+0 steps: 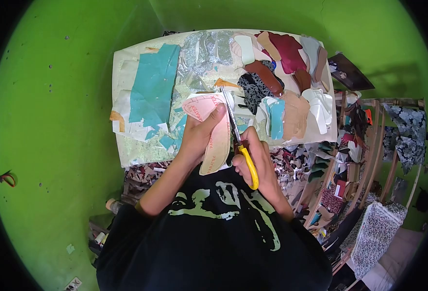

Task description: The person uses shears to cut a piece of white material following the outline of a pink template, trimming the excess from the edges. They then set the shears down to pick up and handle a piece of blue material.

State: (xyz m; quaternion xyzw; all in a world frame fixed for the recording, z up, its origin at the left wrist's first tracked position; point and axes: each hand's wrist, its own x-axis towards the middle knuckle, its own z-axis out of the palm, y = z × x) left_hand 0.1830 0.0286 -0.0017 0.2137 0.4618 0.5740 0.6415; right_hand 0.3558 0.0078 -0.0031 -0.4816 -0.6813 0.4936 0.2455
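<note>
Left hand (198,138) grips a pink insole (213,131); right hand (255,162) is closed on yellow scissors (239,140), blades along the insole's edge, above the cluttered table (126,155).

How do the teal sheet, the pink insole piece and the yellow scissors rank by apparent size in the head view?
1. teal sheet
2. pink insole piece
3. yellow scissors
The last two look close in length; both sit nearer the camera, so this is unsure.
</note>
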